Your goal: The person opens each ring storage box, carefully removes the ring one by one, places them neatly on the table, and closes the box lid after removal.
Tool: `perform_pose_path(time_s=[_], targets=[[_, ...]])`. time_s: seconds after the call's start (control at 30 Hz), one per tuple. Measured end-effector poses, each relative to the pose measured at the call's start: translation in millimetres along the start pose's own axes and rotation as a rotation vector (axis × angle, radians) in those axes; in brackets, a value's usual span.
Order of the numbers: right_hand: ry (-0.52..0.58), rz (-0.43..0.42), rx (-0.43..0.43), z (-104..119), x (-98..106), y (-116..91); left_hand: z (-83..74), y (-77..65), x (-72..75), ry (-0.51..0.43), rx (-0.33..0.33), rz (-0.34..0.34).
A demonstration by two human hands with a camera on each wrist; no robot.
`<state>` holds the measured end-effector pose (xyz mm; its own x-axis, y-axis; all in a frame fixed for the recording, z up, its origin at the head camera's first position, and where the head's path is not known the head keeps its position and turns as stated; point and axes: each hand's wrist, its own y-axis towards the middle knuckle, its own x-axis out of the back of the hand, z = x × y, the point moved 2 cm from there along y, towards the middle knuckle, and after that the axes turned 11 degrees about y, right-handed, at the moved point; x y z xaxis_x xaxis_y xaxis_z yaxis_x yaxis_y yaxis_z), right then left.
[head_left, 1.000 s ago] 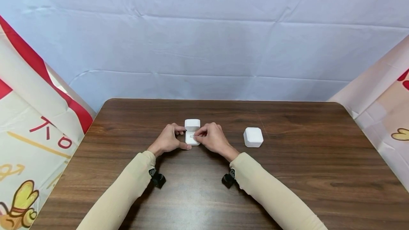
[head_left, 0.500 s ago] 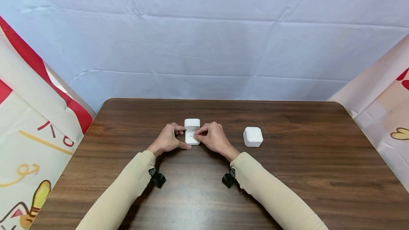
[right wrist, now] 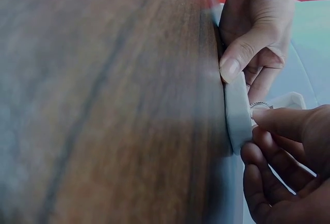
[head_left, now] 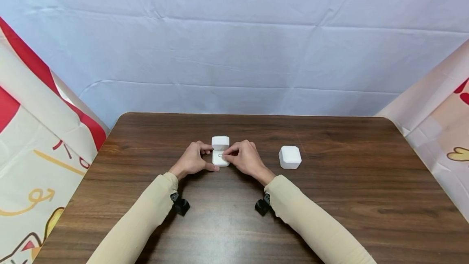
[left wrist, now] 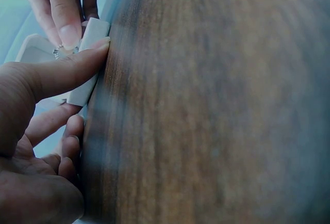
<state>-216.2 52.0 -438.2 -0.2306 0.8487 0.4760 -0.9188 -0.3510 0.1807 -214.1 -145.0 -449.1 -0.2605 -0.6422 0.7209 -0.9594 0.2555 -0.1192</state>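
Observation:
An open white ring box [head_left: 220, 141] stands on the table with its lid raised at the back. My left hand [head_left: 192, 159] grips the box base from the left, its thumb [left wrist: 77, 69] across the front face and its fingers at the side. From the other side my right hand [head_left: 247, 159] reaches over the base, pinching a silver ring [right wrist: 262, 104] between thumb and index finger. The ring stands at the cushion inside the box; its lower part is hidden, so how deep it sits I cannot tell.
A second white box [head_left: 290, 157], closed, stands on the brown wooden table [head_left: 348, 182] to the right of my right hand. Behind the table hangs a pale cloth [head_left: 234, 52]. Printed cloth [head_left: 44, 133] hangs at the left side.
Both hands and the ring box stay almost in the same place. Only the printed cloth at the left has shifted.

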Motion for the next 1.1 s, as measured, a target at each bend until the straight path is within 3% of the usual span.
perform_pose_path(time_s=[0.63,1.1], targets=[[0.003,0.001,0.018,1,5,-2,0.5,-0.1,0.0,-0.003,-0.005,-0.005],[0.001,0.067,0.058,10,13,-15,0.3,-1.5,0.5,-0.019,-0.013,-0.007]])
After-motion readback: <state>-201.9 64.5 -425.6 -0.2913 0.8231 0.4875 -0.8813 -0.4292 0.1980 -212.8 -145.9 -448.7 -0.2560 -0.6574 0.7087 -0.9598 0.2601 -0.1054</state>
